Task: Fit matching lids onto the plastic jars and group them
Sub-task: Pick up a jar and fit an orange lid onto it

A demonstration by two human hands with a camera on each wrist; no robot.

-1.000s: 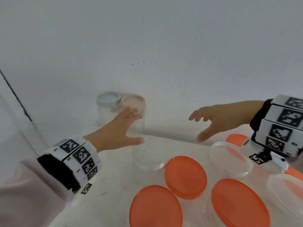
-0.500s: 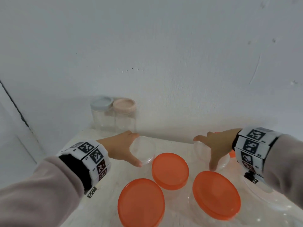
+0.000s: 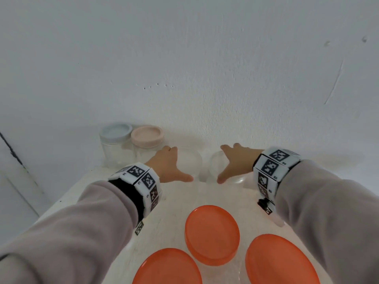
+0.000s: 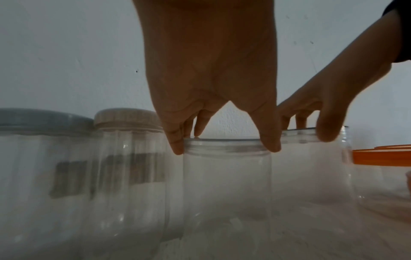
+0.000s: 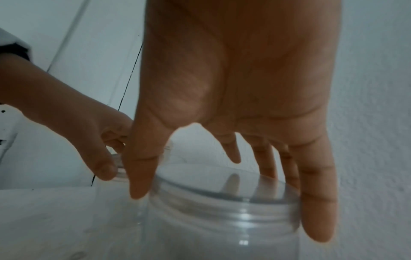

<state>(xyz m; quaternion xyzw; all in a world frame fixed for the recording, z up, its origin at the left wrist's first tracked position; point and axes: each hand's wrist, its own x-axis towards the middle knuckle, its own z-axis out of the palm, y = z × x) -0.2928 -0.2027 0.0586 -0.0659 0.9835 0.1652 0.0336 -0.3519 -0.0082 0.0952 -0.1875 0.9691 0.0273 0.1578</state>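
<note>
Both hands have moved farther from the person since a second ago, and each now grips the rim of an open clear jar near the wall. From the head view, the left hand [image 3: 169, 166] holds the left jar [image 3: 191, 162] and the right hand [image 3: 235, 160] holds the right jar [image 3: 215, 165]; two lidded jars [image 3: 131, 144] stand at the far left and three orange lids [image 3: 212, 234] lie near. From the left wrist, thumb and fingers [image 4: 175, 140] are curled round the jar's threaded neck. From the right wrist, the thumb [image 5: 140, 176] and fingers clasp the other jar's rim in the same way.
</note>
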